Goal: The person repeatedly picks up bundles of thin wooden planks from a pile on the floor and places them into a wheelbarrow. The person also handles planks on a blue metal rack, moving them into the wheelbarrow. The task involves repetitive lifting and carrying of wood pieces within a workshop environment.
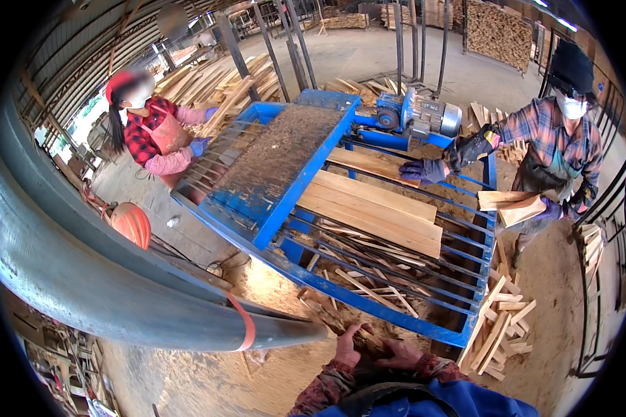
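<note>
My left hand (348, 345) is closed round a bundle of rough wood strips (323, 309) with dark bark-like edges. My right hand (400, 355) is at the bundle's near end, its fingers bent against the wood; their tips are partly hidden. The strips point away to the left, just in front of the near rail of a blue machine frame (368, 304). Under the frame's bars lie loose wood strips (379, 288). Sawn boards (375, 212) rest on top of the bars.
A co-worker (163, 132) stands at the machine's far left. Another co-worker (560, 149) at the right reaches over the boards and holds short wood pieces (511, 207). A big grey pipe (153, 309) runs along my left. Scrap wood (501, 333) lies heaped at right.
</note>
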A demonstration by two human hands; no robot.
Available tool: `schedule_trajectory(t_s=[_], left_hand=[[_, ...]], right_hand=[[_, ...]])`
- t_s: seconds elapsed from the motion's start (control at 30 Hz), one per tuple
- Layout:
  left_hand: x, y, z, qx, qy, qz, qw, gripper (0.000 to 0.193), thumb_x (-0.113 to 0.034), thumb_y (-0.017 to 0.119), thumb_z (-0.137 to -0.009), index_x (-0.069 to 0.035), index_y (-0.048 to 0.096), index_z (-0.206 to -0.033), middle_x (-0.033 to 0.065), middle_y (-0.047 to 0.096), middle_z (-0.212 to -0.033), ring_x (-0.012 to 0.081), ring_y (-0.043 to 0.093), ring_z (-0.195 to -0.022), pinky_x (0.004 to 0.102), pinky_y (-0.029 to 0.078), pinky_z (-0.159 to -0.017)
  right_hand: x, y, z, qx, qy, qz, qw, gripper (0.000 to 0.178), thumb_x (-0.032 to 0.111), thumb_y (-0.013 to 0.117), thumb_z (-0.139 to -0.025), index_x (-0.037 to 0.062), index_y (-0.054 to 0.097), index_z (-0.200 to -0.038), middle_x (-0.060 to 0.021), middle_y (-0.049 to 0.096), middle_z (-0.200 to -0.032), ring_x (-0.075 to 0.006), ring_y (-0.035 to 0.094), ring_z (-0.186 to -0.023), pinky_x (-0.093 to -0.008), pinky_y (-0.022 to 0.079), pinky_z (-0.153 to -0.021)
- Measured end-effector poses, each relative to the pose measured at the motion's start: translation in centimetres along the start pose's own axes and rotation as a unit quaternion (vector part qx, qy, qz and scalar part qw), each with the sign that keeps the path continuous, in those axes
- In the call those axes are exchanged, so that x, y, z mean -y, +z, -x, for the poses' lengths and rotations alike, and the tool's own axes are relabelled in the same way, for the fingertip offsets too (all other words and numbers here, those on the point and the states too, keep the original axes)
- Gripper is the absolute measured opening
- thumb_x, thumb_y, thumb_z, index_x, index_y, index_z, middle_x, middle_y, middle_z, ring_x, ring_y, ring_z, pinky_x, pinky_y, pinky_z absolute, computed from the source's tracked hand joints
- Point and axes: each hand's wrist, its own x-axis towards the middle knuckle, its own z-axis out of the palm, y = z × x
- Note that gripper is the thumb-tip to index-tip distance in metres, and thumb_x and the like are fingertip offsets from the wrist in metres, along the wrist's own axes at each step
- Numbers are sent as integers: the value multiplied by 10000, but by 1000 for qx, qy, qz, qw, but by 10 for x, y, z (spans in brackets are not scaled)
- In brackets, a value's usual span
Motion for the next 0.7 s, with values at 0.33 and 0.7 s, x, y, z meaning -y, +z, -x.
schedule_trajectory(t_s=[0.33,0.7], left_hand=[[31,23,4,-33,10,-5,999,223,-203,612,-926,-3,646,-1020,130,684,-922,264,665,-860,400,538,-810],[61,21,25,-75,41,24,996,240,-211,607,-927,-7,671,-1036,114,703,-937,246,669,-890,383,533,-842]], right_hand=[[-30,-20,19,57,19,-63,996,670,403,765,-796,27,536,-1302,-170,703,-957,-277,696,-848,-389,534,-781],[-40,-30,31,130,9,-89,988,696,402,752,-785,8,519,-1310,-216,686,-959,-337,684,-883,-415,526,-789]])
